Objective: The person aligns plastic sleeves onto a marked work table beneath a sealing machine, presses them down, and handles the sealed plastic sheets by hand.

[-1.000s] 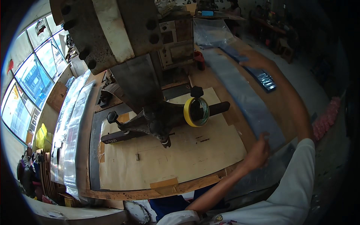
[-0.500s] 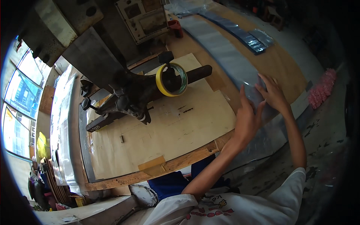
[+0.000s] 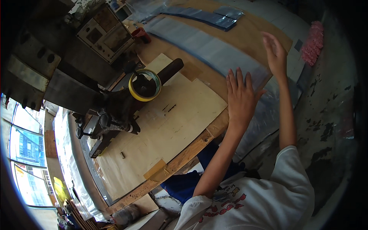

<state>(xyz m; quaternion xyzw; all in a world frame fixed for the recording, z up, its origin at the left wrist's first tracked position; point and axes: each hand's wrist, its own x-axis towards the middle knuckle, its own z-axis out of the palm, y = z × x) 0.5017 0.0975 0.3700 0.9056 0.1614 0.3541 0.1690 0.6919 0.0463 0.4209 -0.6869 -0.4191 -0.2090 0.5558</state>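
A long stack of translucent bluish plastic film (image 3: 203, 46) stretches along the right side of the brown tabletop. My left hand (image 3: 242, 97) rests flat at its near end, fingers stretched out and slightly apart, holding nothing. Beyond the right edge of the film, my right hand (image 3: 276, 59) is raised with its fingers extended and nothing in them. Whether the right hand touches anything is unclear. More clear plastic (image 3: 260, 119) hangs off the table edge below my left hand.
A dark metal machine arm carrying a yellow tape roll (image 3: 145, 85) stands over a pale board (image 3: 172, 122) on my left. Shorter packed blue film (image 3: 203, 16) lies at the far side, near a red container (image 3: 141, 35). Something pink and fluffy (image 3: 312, 44) is at the far right.
Both hands have come apart from the film's near end; the right has lifted away, while the left has flattened out. The view has turned, shifting the table leftward.
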